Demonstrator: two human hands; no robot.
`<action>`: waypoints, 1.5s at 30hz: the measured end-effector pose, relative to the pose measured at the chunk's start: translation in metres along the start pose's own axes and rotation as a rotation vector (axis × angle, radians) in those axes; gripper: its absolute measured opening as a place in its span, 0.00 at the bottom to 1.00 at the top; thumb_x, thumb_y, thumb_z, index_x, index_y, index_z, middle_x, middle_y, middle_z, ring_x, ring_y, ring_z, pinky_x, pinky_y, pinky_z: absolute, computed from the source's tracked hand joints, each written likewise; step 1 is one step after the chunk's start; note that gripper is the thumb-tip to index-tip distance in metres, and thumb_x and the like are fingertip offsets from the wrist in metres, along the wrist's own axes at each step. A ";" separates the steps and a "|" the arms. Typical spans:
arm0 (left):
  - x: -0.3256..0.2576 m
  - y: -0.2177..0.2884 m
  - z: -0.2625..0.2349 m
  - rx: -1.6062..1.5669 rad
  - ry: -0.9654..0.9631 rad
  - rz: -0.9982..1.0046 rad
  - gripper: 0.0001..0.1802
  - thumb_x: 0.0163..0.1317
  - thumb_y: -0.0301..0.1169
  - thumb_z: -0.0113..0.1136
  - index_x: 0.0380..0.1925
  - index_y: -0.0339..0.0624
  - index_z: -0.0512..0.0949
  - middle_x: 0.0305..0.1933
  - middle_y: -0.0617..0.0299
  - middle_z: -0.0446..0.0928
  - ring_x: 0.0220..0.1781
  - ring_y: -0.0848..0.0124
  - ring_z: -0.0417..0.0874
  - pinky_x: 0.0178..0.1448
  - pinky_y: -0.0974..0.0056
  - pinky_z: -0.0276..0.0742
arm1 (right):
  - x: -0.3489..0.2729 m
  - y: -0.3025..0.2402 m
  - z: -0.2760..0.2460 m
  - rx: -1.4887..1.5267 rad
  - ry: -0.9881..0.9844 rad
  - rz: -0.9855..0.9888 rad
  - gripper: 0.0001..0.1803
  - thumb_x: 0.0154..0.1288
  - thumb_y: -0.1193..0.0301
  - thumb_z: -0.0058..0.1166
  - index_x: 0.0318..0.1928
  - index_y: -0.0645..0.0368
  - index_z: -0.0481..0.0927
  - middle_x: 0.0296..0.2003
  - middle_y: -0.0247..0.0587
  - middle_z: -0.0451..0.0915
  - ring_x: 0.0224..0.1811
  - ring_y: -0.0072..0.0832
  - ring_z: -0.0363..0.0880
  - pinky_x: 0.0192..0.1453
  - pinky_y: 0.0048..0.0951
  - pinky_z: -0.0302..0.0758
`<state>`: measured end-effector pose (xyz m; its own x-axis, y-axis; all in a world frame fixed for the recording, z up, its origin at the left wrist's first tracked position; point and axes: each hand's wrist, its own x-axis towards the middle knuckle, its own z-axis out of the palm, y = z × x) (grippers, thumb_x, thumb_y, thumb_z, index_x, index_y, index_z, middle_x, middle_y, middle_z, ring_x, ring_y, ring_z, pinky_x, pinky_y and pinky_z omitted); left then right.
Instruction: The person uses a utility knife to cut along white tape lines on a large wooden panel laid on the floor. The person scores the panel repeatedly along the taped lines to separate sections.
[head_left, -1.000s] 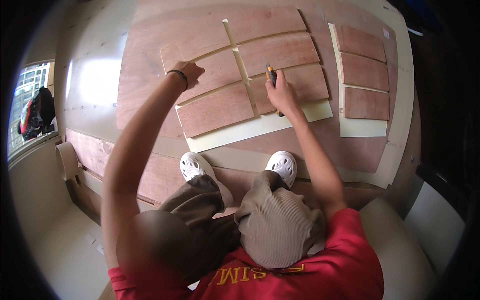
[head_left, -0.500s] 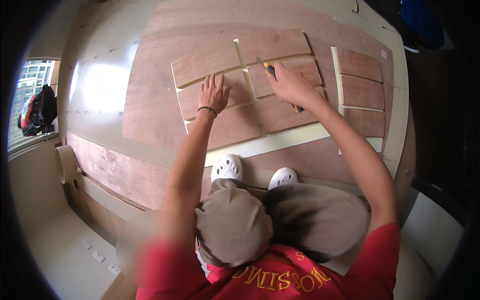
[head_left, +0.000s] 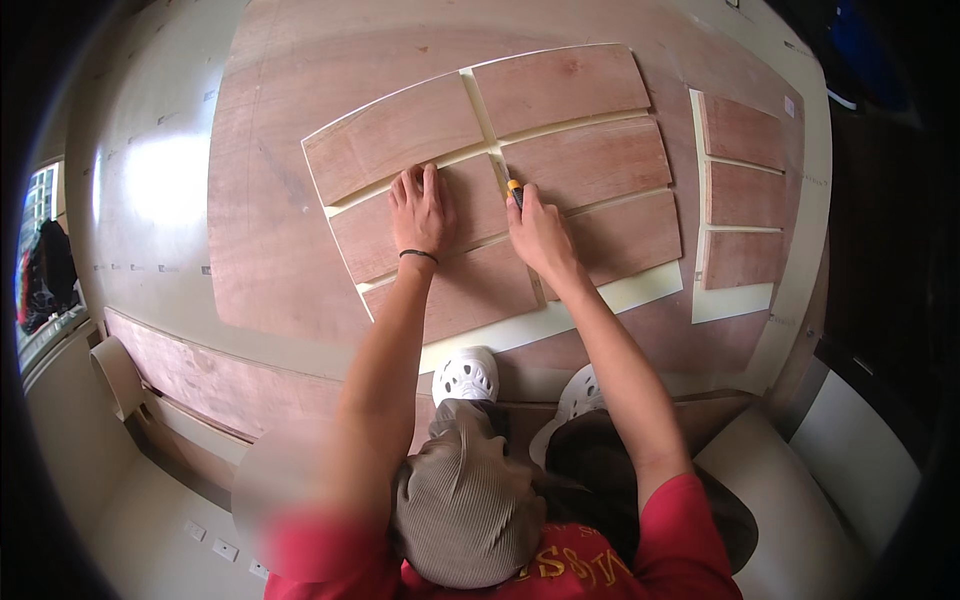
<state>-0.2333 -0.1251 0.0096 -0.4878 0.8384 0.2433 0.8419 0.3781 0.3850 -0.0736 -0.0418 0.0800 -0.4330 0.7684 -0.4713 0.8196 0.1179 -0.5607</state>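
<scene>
My right hand (head_left: 541, 236) is closed around a yellow and black utility knife (head_left: 515, 190). Its blade points into the pale gap between the left and right columns of reddish wood panels. My left hand (head_left: 419, 218) presses down on the middle-left panel (head_left: 362, 238), its fingertips near that panel's far edge. The panels lie in two columns on a pale yellow sheet (head_left: 560, 318), which shows as strips in the gaps and along the near side. Beside the knife is the middle-right panel (head_left: 590, 160).
A second pale sheet (head_left: 735, 304) with three smaller wood panels (head_left: 745, 194) lies to the right. Everything rests on a large plywood board (head_left: 270, 190). My white clogs (head_left: 466, 376) are at the near edge. A grey box-like surface with sockets (head_left: 225, 549) stands at lower left.
My right hand has come left and nearer, bringing the knife from the right column to the central gap. My left hand still presses the middle-left panel. The view has shifted.
</scene>
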 end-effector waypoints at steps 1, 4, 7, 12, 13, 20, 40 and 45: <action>0.000 -0.001 0.001 0.005 -0.001 0.006 0.15 0.67 0.32 0.55 0.53 0.41 0.73 0.50 0.48 0.72 0.55 0.49 0.72 0.61 0.48 0.67 | 0.001 0.002 0.002 0.031 0.006 0.005 0.15 0.77 0.62 0.43 0.45 0.64 0.68 0.28 0.66 0.81 0.35 0.63 0.82 0.38 0.59 0.78; 0.022 -0.005 0.001 0.072 -0.048 -0.001 0.18 0.67 0.35 0.56 0.54 0.40 0.74 0.50 0.49 0.73 0.55 0.50 0.72 0.61 0.48 0.67 | 0.006 0.015 0.006 0.174 0.028 0.049 0.15 0.77 0.61 0.44 0.45 0.63 0.68 0.27 0.64 0.81 0.34 0.62 0.82 0.36 0.59 0.77; 0.113 -0.041 0.011 0.088 0.225 0.010 0.26 0.68 0.47 0.55 0.58 0.40 0.73 0.55 0.50 0.73 0.61 0.50 0.72 0.66 0.47 0.66 | 0.013 0.020 0.022 0.312 0.078 -0.008 0.16 0.77 0.60 0.44 0.45 0.63 0.68 0.28 0.64 0.81 0.34 0.63 0.81 0.35 0.58 0.75; 0.159 -0.046 0.022 0.218 -0.363 -0.070 0.28 0.70 0.60 0.46 0.58 0.54 0.73 0.65 0.52 0.71 0.68 0.50 0.70 0.66 0.40 0.66 | 0.012 0.027 0.022 0.265 0.168 -0.051 0.17 0.77 0.59 0.44 0.44 0.63 0.68 0.28 0.65 0.81 0.34 0.63 0.81 0.35 0.58 0.75; 0.169 -0.051 0.022 0.212 -0.389 -0.062 0.29 0.70 0.61 0.46 0.58 0.54 0.73 0.65 0.53 0.72 0.68 0.51 0.70 0.66 0.40 0.66 | 0.013 0.026 0.020 0.245 0.189 -0.069 0.17 0.77 0.59 0.44 0.44 0.63 0.68 0.28 0.65 0.81 0.34 0.63 0.81 0.35 0.58 0.75; 0.205 -0.052 0.002 0.286 -0.563 -0.038 0.35 0.68 0.68 0.38 0.54 0.60 0.82 0.63 0.54 0.77 0.66 0.53 0.76 0.68 0.44 0.65 | 0.017 0.034 0.020 0.419 0.092 0.005 0.18 0.77 0.57 0.45 0.45 0.61 0.69 0.28 0.63 0.82 0.34 0.61 0.82 0.34 0.54 0.76; 0.164 0.002 -0.070 -0.049 -0.169 0.047 0.30 0.67 0.63 0.52 0.44 0.50 0.85 0.41 0.52 0.86 0.46 0.50 0.86 0.48 0.54 0.79 | 0.090 -0.021 -0.041 0.764 0.192 0.000 0.16 0.72 0.63 0.48 0.50 0.59 0.62 0.24 0.44 0.81 0.20 0.35 0.83 0.26 0.39 0.79; 0.162 0.009 -0.064 -0.043 -0.113 0.022 0.28 0.68 0.60 0.54 0.38 0.46 0.85 0.35 0.51 0.85 0.41 0.50 0.86 0.44 0.54 0.78 | 0.049 0.021 -0.028 0.583 0.144 -0.059 0.12 0.75 0.66 0.47 0.49 0.59 0.65 0.23 0.50 0.81 0.22 0.44 0.83 0.26 0.45 0.78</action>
<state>-0.3194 -0.0107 0.1099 -0.4378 0.8863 0.1511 0.8405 0.3438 0.4188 -0.0669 0.0159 0.0645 -0.3827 0.8532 -0.3543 0.4377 -0.1703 -0.8829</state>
